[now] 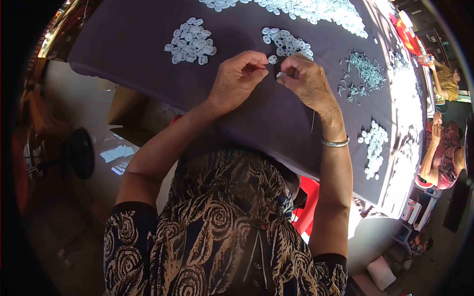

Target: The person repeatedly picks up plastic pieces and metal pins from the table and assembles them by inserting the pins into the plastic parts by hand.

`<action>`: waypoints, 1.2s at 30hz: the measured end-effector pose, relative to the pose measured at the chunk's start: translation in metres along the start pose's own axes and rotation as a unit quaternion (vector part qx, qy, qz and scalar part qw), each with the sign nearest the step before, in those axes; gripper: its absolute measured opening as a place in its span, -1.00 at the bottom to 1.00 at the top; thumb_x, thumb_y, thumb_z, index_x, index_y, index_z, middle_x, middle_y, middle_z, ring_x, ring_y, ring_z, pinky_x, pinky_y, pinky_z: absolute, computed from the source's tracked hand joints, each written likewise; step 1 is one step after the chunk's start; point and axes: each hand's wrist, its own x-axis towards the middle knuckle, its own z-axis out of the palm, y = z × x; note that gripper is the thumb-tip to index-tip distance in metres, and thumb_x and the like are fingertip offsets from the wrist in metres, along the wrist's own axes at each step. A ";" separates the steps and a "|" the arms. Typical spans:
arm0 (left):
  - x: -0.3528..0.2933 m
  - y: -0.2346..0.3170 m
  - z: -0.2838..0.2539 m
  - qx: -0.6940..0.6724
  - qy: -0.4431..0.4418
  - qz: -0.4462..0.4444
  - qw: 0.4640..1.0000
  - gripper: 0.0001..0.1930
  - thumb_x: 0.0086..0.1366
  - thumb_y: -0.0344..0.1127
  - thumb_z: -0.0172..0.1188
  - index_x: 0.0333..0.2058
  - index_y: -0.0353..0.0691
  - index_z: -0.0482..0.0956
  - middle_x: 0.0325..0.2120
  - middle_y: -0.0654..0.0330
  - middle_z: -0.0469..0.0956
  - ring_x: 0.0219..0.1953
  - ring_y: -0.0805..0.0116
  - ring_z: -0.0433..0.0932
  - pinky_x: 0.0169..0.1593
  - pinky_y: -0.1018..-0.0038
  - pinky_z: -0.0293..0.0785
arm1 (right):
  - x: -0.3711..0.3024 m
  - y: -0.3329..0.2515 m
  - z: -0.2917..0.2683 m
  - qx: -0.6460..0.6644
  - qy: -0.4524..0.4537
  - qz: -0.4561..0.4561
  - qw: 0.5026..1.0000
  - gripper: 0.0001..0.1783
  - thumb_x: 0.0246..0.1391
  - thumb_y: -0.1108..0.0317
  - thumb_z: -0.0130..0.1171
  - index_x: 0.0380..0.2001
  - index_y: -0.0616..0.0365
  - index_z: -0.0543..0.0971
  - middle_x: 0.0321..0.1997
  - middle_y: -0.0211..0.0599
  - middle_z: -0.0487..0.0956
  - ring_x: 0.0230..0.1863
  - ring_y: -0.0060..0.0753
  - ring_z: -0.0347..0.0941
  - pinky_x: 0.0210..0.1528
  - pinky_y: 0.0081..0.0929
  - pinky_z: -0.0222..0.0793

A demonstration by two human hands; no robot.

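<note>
Above the dark cloth, my left hand [236, 79] is closed in a pinch, thumb and forefinger tips together; anything between them is too small to make out. Close beside it, my right hand [308, 81] pinches a small white plastic piece [281, 75]. One loose white oval piece [272, 59] lies on the cloth between my fingertips. Just beyond my right hand is a pile of white oval pieces with holes [284, 40]. From beneath my right wrist sticks a thin metal rod [313, 121]; its other end is hidden.
A second pile of white oval pieces [191, 42] lies left, with a large heap [316, 11] at the far edge. Small screws [366, 71] are scattered right, above a pile of small white parts [374, 148]. Other people [444, 153] sit beyond the table's right edge.
</note>
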 end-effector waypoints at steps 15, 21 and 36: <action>0.000 0.004 0.004 -0.061 -0.072 -0.027 0.995 -0.62 0.21 -0.48 0.21 0.02 -0.25 0.41 -0.34 0.26 0.57 -0.32 0.60 0.53 -0.22 0.68 0.48 | -0.016 -0.004 0.012 0.276 0.030 0.074 0.958 -0.95 0.07 0.46 0.17 -0.38 0.18 0.58 -0.54 -0.57 0.47 -0.51 -0.81 0.25 -0.48 -0.78 0.14; -0.001 0.005 0.003 -0.058 -0.065 -0.039 0.995 -0.58 0.18 -0.45 0.27 0.02 -0.23 0.41 -0.37 0.27 0.60 -0.34 0.61 0.53 -0.25 0.66 0.48 | -0.017 -0.009 0.007 0.209 0.082 0.012 0.974 -0.94 0.05 0.52 0.15 -0.38 0.20 0.58 -0.49 -0.57 0.51 -0.48 -0.76 0.33 -0.43 -0.75 0.25; 0.003 0.010 -0.004 -0.005 -0.142 -0.035 0.989 -0.58 0.18 -0.42 0.27 0.02 -0.24 0.41 -0.40 0.30 0.59 -0.30 0.60 0.52 -0.17 0.63 0.45 | -0.023 -0.012 0.012 0.077 0.071 -0.060 0.993 -0.96 -0.04 0.59 0.13 -0.47 0.23 0.50 -0.54 -0.45 0.46 -0.54 -0.67 0.29 -0.46 -0.65 0.26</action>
